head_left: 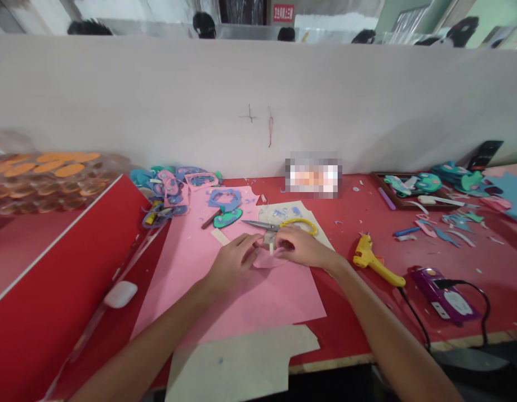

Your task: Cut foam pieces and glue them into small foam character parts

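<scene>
My left hand (235, 258) and my right hand (302, 247) meet over a large pink foam sheet (225, 296). Both have their fingers closed on the edges of a small pink piece (267, 260), one hand at each side. A short whitish strip (271, 248) stands up at that piece; whether it is stuck on, I cannot tell. Just beyond my right hand lie scissors with yellow handles (279, 226). A green and blue oval cutout (228, 218) and a pale strip (220, 237) lie beyond my left hand.
A yellow hot glue gun (378, 262) and a purple box with a cable (445, 296) lie at right. Behind them is a brown tray (378, 181) of cutouts. A red panel (61, 262) and a white case (120, 294) are at left. A white partition (178, 106) stands behind.
</scene>
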Demonstrator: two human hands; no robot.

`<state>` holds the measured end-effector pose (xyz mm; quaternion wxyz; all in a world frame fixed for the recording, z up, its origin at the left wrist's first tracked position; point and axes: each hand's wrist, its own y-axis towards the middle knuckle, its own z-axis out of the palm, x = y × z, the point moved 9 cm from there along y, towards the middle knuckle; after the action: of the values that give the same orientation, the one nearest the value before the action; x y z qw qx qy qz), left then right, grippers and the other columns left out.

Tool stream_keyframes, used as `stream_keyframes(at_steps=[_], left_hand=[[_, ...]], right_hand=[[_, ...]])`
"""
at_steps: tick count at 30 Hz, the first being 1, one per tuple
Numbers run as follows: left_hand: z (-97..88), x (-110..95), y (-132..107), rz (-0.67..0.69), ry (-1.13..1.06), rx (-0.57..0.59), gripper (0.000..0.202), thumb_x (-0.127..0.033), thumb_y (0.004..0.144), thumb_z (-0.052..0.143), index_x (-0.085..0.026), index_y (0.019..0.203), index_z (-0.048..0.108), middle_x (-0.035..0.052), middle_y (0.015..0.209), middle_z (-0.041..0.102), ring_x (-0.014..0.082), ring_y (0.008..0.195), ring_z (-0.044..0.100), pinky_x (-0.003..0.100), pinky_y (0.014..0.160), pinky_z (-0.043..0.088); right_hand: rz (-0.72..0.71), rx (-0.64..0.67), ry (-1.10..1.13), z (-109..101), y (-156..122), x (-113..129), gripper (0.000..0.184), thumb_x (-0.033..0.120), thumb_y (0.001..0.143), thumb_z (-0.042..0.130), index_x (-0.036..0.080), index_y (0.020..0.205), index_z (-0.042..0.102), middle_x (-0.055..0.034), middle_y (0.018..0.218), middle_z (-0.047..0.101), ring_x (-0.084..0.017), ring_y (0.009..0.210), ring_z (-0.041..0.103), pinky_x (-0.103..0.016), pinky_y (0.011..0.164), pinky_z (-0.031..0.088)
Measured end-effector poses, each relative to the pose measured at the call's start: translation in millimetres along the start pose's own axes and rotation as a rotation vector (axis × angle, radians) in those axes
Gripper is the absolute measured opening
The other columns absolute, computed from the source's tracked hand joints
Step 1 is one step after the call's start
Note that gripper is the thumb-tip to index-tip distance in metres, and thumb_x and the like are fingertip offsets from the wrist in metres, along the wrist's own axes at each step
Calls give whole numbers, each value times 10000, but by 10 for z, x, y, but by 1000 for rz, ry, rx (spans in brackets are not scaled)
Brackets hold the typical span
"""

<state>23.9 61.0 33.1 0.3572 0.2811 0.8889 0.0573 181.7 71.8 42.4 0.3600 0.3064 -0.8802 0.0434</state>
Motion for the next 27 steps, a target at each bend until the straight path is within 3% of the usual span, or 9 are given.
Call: stream_keyframes(at_steps=[5, 12, 16, 19, 23, 27], left_hand=[[93, -2, 10, -17, -122, 25, 226, -250, 981, 540, -248, 1148, 692, 46, 1001, 740, 181, 870, 686, 305, 778, 541], [68, 145, 40, -219, -424, -38, 162, -342, 960, 574, -191, 968, 632, 9, 823, 656, 137, 701, 597, 258, 632, 502], [189, 222, 13, -302, -650, -22, 252, -432, 932, 624, -197, 1007, 573, -2, 830, 632, 130, 661, 597, 253, 589, 511], [213, 220, -2, -322, -630, -36, 310, -441, 890, 691, -205, 1051, 571, 21, 942, 661, 154, 781, 643, 259, 653, 524], [124, 134, 7, -296, -598, -67, 333, -453, 932, 644, -208, 1151, 590, 64, 1127, 679, 179, 935, 657, 278, 767, 527], [35, 103, 13, -258, -500, -79, 226, -363, 954, 581, -196, 1098, 629, 52, 1054, 699, 179, 925, 647, 280, 781, 506]], right_hand=[[25, -30, 173, -25, 8, 17, 206, 371, 953, 667, 206, 837, 623, 1, 813, 624, -152, 742, 531, -271, 691, 400], [110, -334, 450, -82, 29, -83, 296, 510, 951, 629, 219, 1001, 622, -36, 945, 656, -174, 848, 606, -274, 745, 475], [111, -327, 523, 49, 76, -44, 308, 508, 951, 611, 207, 888, 599, -18, 855, 616, -166, 784, 581, -274, 722, 471], [112, -342, 484, 62, 73, -15, 344, 503, 944, 622, 204, 787, 559, 7, 764, 561, -148, 704, 526, -266, 678, 437], [110, -386, 420, 29, 42, -28, 319, 480, 956, 615, 205, 800, 567, 12, 738, 547, -151, 687, 513, -267, 656, 412], [81, -374, 391, 43, 38, -39, 289, 457, 962, 615, 205, 823, 597, 0, 769, 596, -157, 697, 532, -272, 659, 415]])
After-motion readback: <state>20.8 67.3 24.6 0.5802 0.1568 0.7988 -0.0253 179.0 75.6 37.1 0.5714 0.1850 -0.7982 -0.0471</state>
